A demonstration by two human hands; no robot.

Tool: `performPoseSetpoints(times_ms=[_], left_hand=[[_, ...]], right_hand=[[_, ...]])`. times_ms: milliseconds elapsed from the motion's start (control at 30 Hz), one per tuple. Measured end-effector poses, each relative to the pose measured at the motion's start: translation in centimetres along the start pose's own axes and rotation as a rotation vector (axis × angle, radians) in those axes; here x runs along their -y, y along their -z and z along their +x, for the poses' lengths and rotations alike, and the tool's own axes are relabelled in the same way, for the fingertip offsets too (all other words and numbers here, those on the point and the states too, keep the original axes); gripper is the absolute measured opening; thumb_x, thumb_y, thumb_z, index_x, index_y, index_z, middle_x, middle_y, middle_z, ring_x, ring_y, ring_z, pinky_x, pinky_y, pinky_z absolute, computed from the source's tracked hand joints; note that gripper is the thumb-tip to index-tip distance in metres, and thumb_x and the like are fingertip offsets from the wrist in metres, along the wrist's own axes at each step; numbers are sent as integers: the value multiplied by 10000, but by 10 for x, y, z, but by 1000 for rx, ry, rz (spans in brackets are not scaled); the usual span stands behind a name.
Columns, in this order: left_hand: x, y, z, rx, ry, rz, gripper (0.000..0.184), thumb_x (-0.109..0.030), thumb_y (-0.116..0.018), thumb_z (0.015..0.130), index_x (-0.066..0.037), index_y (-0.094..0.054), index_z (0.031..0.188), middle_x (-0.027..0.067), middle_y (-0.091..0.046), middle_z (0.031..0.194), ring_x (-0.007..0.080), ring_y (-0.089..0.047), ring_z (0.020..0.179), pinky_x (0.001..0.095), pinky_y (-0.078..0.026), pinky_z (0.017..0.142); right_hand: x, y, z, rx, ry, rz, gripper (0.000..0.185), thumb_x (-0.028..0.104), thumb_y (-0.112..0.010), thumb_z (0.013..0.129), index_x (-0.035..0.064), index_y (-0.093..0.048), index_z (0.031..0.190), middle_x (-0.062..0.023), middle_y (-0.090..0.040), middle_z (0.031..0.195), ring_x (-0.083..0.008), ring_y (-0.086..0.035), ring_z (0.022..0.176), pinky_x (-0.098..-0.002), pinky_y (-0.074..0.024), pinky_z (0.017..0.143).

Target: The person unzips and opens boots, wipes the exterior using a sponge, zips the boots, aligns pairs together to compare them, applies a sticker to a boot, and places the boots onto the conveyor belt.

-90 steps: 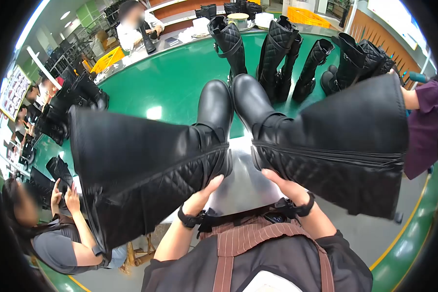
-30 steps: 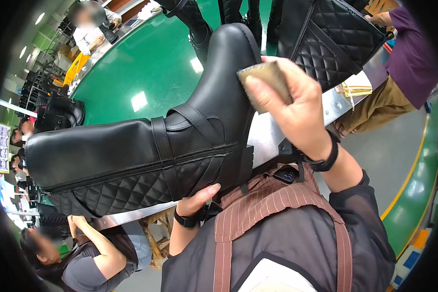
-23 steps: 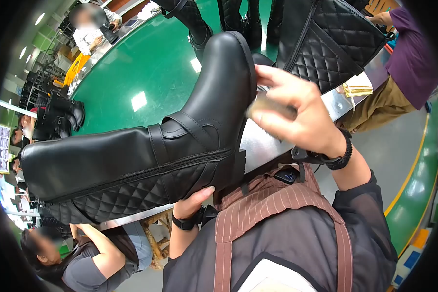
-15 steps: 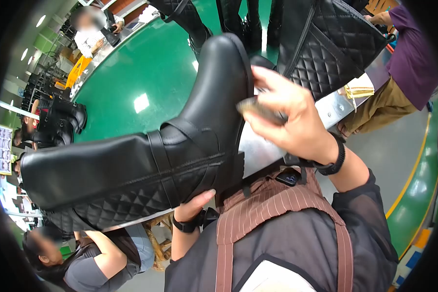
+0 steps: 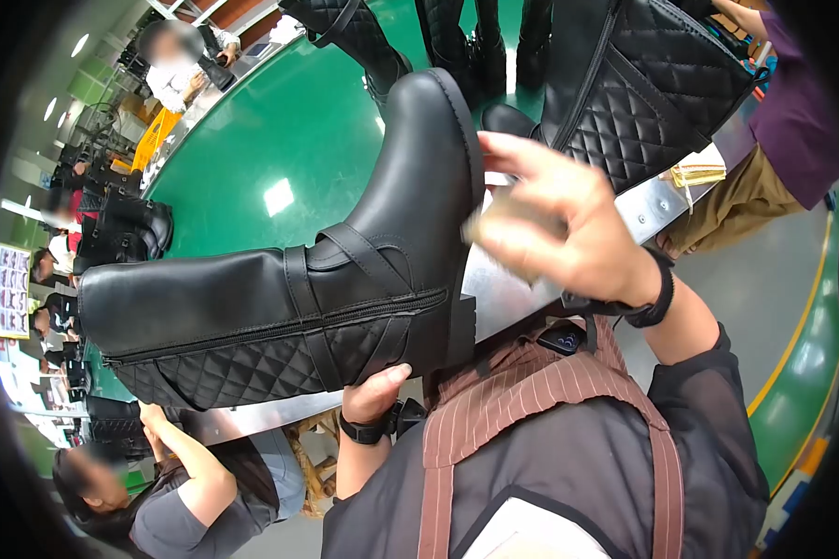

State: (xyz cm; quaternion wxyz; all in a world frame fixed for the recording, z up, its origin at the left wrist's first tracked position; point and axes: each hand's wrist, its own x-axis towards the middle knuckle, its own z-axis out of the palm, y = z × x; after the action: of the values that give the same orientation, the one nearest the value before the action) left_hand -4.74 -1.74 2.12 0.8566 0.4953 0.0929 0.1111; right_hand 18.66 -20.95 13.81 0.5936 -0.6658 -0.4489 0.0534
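A tall black boot (image 5: 373, 205) lies on its side across the view, with a quilted panel, crossed straps and a side zipper. Under it near the heel, my left hand (image 5: 375, 393) grips it; the thumb shows and most fingers are hidden behind the leather. My right hand (image 5: 569, 224) is beside the sole edge, its fingers closed around a small brownish, brush-like object (image 5: 517, 228). Motion smears that object, so its exact kind is unclear. Whether it touches the sole cannot be made out.
Several other black boots (image 5: 625, 102) stand on the green table (image 5: 242, 177). A metal edge strip (image 5: 657, 210) runs along its near side, with a yellow bundle (image 5: 697, 170) on it. Co-workers are at left, far left and right, one in a purple top (image 5: 797, 121).
The boot has turned slightly, showing more of its zipper side, and its shaft end has shifted right. My right hand has moved slightly right and down with the brush-like object.
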Motion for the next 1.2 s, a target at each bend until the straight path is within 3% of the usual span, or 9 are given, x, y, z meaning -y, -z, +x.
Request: performPoseSetpoints(times_ms=[100,300,467,533,733,833,967,1133,1200], left_hand=[[-1,-4,0,41,6,97,636,-28,-591,744,26,-450,1362,173,-530,1343,330,-478,1274,465,-325,1102],[-9,-17,6,-21,-96,61,449,43,-661,773,39,-598,1218,111,-636,1192,221,-592,1103,342,-442,979],[-5,-5,1,25,-87,179,474,66,-658,751,48,-591,1220,115,-633,1199,227,-583,1125,345,-432,995],[-6,-13,5,19,-111,128,472,61,-659,750,48,-593,1217,113,-634,1195,225,-585,1117,345,-433,992],[-7,-5,1,27,-104,94,532,35,-637,727,34,-557,1253,131,-610,1230,268,-555,1162,398,-398,1032],[-5,-8,-1,34,-73,127,596,20,-606,708,19,-518,1297,148,-583,1276,316,-518,1228,453,-357,1079],[-1,-1,2,86,-103,111,601,-6,-602,718,11,-508,1312,150,-574,1289,323,-512,1234,460,-352,1082],[1,1,-1,49,-95,101,624,-51,-609,718,22,-491,1326,165,-547,1323,332,-495,1252,462,-336,1095],[0,1,-2,44,-79,27,638,-70,-619,715,29,-485,1330,169,-537,1336,331,-488,1262,462,-330,1100]], right_hand=[[18,-8,13,-231,-148,9,212,151,-723,838,-47,-691,905,-112,-672,900,-167,-655,866,-301,-514,787],[-17,-10,4,-24,239,-208,123,98,-685,801,-19,-647,794,-174,-663,804,-312,-669,863,-340,-522,707],[8,-9,15,-103,-326,97,176,150,-724,794,-15,-666,810,-192,-651,1018,-250,-674,740,-330,-502,608],[-8,-20,13,-214,158,-361,150,96,-726,800,-15,-699,896,-137,-660,929,-202,-651,884,-291,-504,771],[-11,-5,7,41,181,-195,187,169,-726,796,-13,-694,823,-253,-595,1169,-290,-665,876,-338,-530,696],[2,-8,17,-175,-68,-73,266,153,-698,870,-34,-622,1042,-53,-681,917,-69,-618,819,-242,-495,732],[-4,-21,8,-161,22,-199,161,85,-734,773,-44,-693,861,-178,-603,1140,-272,-657,918,-314,-504,798],[-20,-7,4,37,343,-290,193,169,-733,790,-15,-692,833,-181,-640,1005,-285,-654,732,-325,-512,638],[-1,-4,10,-75,-71,-100,181,123,-734,795,-29,-691,883,-171,-673,975,-243,-675,817,-298,-512,723]])
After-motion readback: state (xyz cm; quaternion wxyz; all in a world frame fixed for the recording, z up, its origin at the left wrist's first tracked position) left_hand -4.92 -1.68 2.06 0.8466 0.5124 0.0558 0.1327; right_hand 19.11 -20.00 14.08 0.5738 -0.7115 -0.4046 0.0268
